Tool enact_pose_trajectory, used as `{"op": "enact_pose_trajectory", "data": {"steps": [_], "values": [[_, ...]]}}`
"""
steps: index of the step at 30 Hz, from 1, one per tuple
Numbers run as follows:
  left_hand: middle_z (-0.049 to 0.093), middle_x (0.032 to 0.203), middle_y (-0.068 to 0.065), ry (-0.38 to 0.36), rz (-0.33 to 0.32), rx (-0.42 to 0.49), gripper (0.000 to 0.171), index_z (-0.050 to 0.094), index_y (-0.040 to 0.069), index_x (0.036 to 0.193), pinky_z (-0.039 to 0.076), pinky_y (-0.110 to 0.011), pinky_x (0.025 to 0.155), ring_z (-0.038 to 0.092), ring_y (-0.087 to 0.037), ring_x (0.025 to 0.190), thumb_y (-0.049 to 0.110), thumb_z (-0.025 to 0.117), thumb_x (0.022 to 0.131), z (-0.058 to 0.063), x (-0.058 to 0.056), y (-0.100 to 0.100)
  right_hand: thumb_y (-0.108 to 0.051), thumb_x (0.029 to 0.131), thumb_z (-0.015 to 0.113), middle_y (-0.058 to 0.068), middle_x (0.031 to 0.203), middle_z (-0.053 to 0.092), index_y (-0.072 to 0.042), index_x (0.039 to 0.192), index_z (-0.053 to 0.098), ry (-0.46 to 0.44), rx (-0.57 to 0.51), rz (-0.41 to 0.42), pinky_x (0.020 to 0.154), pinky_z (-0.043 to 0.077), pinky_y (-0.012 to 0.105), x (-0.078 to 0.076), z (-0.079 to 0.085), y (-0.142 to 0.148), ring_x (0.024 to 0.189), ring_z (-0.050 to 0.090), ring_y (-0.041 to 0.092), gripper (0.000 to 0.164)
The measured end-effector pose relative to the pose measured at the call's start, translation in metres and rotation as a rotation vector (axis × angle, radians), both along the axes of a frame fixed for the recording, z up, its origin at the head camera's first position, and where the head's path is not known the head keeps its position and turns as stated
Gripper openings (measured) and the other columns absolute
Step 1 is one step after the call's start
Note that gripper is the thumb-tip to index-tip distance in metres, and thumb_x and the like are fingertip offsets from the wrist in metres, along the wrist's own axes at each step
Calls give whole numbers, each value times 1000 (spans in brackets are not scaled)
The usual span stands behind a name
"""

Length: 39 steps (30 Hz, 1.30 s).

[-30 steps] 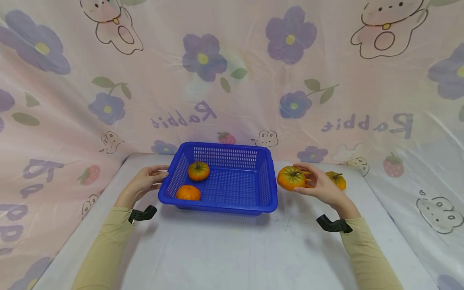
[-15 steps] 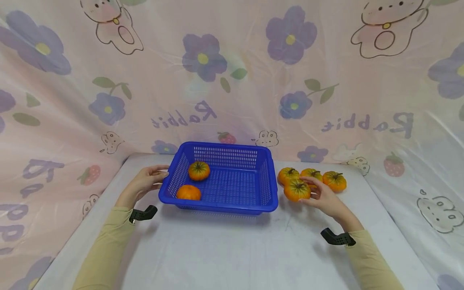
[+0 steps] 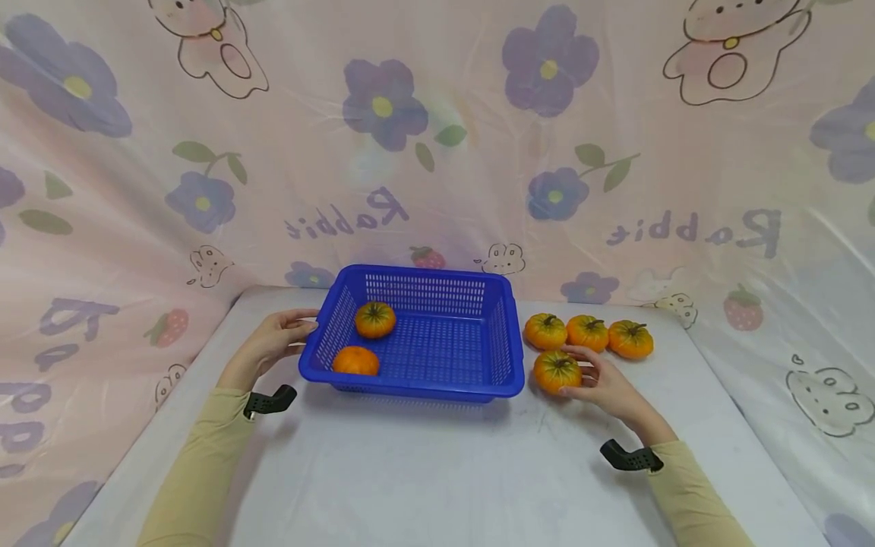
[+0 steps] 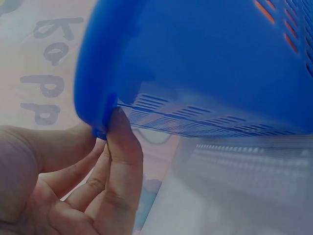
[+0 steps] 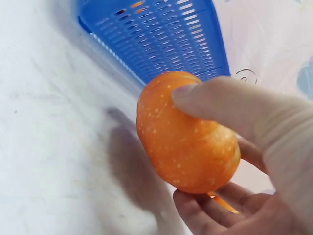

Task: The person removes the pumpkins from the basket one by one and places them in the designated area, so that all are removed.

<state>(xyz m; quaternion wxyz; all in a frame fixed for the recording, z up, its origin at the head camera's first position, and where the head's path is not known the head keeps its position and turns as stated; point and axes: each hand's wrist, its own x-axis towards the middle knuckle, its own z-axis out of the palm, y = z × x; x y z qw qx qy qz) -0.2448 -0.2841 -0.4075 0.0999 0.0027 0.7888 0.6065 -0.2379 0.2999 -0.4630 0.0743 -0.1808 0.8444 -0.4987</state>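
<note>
My left hand (image 3: 271, 343) pinches the left rim of a blue plastic basket (image 3: 424, 389) between thumb and fingers, as the left wrist view shows up close. Two small pumpkins are inside the basket on its left side: one with dark green streaks (image 3: 374, 320) at the back, and a plainer orange one (image 3: 355, 362) partly hidden by the front rim. Just right of the basket, my right hand (image 3: 608, 386) grips another small pumpkin (image 5: 183, 142), thumb on one side and fingers on the other. A shadow lies beside this pumpkin in the right wrist view.
Behind the right hand, several small pumpkins stand in a row: left (image 3: 545, 331), middle (image 3: 588, 333) and right (image 3: 631, 339). Everything rests on a white-covered table (image 3: 437, 479). A printed curtain (image 3: 465, 175) hangs along its back and sides.
My right hand has moved the pumpkin nearer to me, from the back row to the front of it, uncovering the pumpkins behind. The left hand and basket have stayed in place.
</note>
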Motion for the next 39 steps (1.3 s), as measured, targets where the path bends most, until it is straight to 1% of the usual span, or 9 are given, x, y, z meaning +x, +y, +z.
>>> {"op": "enact_pose_trajectory", "data": {"steps": [4,9,15,20,23,24,29,34,39], "values": [[63,110,-8,9,-7,10,54,36,-2,144,53,-28,81,63,-15,92,20,55,98,0,0,0,-14,80,79,23,137,40,-4,140,41,5,0,-5,97,42,49,-2,-7,-1,118,46,42,72],[63,110,-8,10,-4,6,53,37,-2,144,53,-27,81,63,-15,91,20,55,98,-1,-1,0,-14,79,79,24,139,37,-3,141,38,-24,20,-27,98,40,52,0,-8,-3,121,44,45,75],[63,111,-9,20,-19,12,55,35,-4,144,53,-28,82,63,-15,92,20,55,99,1,-1,0,-11,81,77,27,141,33,0,143,34,-16,23,-38,99,37,54,1,-6,-5,122,41,49,77],[63,110,-7,4,-7,17,53,36,-3,144,53,-29,82,63,-15,92,18,55,99,0,-1,0,-13,82,77,25,144,32,-4,143,35,-21,39,-54,99,38,53,0,-9,-4,124,40,49,75],[63,109,-7,-6,9,17,51,38,-1,143,53,-29,81,63,-15,92,18,55,99,-1,-1,0,-12,82,76,26,144,32,-3,143,35,-15,42,-50,98,38,53,0,-10,-4,124,40,50,74],[63,110,-7,-4,4,15,52,37,-1,144,53,-29,82,63,-15,92,17,54,99,-2,-1,0,-12,82,76,26,144,32,-3,143,35,-17,39,-51,98,38,54,1,-10,-4,124,40,50,74],[63,111,-9,-1,6,14,51,37,-1,143,53,-29,82,63,-15,92,17,54,99,-1,-1,1,-15,82,77,27,144,32,-3,144,34,-34,31,-54,99,36,57,2,-8,-4,125,37,51,77],[62,113,-11,-3,-4,4,53,36,-1,144,52,-30,84,62,-16,94,19,53,99,0,0,0,-15,82,76,26,143,34,-1,143,35,-9,42,-44,98,38,56,4,-6,-3,124,40,50,74],[62,112,-10,0,-16,18,55,34,-2,145,51,-32,86,62,-17,94,21,54,99,-1,1,-1,-14,83,75,28,142,36,3,142,35,4,18,-6,99,35,57,6,5,2,125,39,50,73]]}}
